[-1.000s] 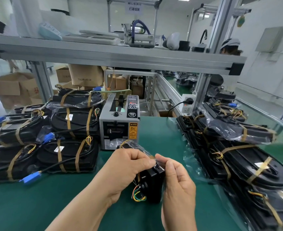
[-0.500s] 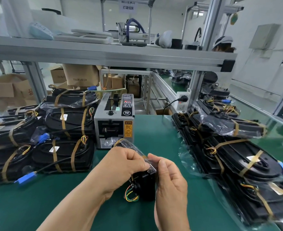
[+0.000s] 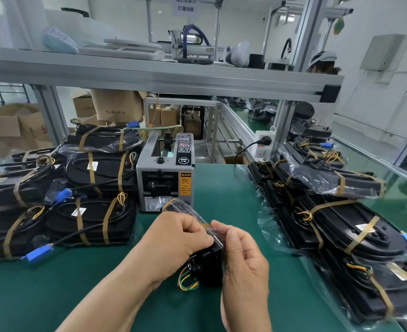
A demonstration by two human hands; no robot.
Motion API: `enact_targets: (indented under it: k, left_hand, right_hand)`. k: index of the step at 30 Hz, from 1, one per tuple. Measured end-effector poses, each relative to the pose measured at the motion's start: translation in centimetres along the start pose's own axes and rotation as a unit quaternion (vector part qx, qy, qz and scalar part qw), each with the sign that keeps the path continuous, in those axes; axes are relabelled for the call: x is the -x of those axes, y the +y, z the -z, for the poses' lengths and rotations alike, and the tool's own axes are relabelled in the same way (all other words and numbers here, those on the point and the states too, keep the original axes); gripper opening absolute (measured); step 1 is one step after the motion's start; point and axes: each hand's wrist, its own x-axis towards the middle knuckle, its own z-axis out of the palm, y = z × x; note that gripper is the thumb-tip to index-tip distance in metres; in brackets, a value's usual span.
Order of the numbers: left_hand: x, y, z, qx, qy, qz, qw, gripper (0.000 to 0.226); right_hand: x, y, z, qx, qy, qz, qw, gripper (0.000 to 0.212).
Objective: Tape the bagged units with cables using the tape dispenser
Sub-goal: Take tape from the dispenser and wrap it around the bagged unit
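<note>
Far left: pile of taped units [image 3: 89, 221], brown strips across each, blue plugs trailing onto the green mat [image 3: 54, 295]. Centre back: tape dispenser [image 3: 165, 173], upright, facing you. Near its front, your left hand [image 3: 178, 240], fingers curled, pinching the clear bag atop the bagged unit [image 3: 207, 264]. Unit on end between your hands, low over the mat; contact unclear. Coloured wires [image 3: 187, 281] loop at its lower left. Your right hand [image 3: 243, 259] pinches the same bag top. Right: row of wrapped units [image 3: 341, 224]
</note>
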Motion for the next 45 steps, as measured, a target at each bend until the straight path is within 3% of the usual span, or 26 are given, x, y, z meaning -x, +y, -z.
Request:
enact_targets:
  k: [7, 11, 19, 26, 32, 37, 40, 43, 45]
  left_hand:
    - [0.3, -1.0, -0.3, -0.028, 0.020, -0.026, 0.999, 0.014]
    - [0.8, -1.4, -0.8, -0.017, 0.050, -0.035, 0.998, 0.040]
    - [-0.1, -2.3, -1.4, -0.024, 0.102, -0.056, 0.993, 0.012]
    - [-0.5, -1.9, 0.1, -0.055, -0.007, -0.110, 0.992, 0.019]
    - [-1.5, -1.2, 2.2, -0.020, -0.105, -0.078, 0.991, 0.017]
    - [-0.8, -1.7, 0.5, 0.047, -0.048, -0.041, 0.997, 0.015]
    - [-0.5, -2.1, -0.4, 0.056, -0.016, -0.038, 0.998, 0.013]
    - [-0.5, -2.5, -1.2, 0.048, 0.001, -0.031, 0.998, 0.012]
    - [-0.4, -2.7, -1.7, 0.047, 0.002, -0.028, 0.999, 0.013]
  right_hand:
    - [0.1, 0.1, 0.0, 0.013, -0.004, -0.001, 1.000, 0.028]
    - [0.1, 0.0, 0.0, 0.002, -0.004, -0.010, 1.000, 0.030]
    - [0.0, -0.1, 0.0, -0.031, -0.005, -0.026, 0.999, 0.030]
    - [-0.2, -0.2, 0.2, -0.071, 0.008, -0.040, 0.997, 0.030]
    - [-0.3, -0.2, 0.1, -0.098, 0.011, -0.040, 0.994, 0.028]
    - [-1.1, -0.5, 1.4, 0.025, 0.019, -0.040, 0.999, 0.031]
    - [-2.9, -2.8, 1.9, 0.177, -0.018, -0.008, 0.984, 0.013]
    - [-6.3, -5.6, 0.7, 0.335, -0.087, 0.027, 0.938, 0.013]
    - [-8.5, -6.4, -1.1, 0.448, -0.137, 0.036, 0.883, 0.019]
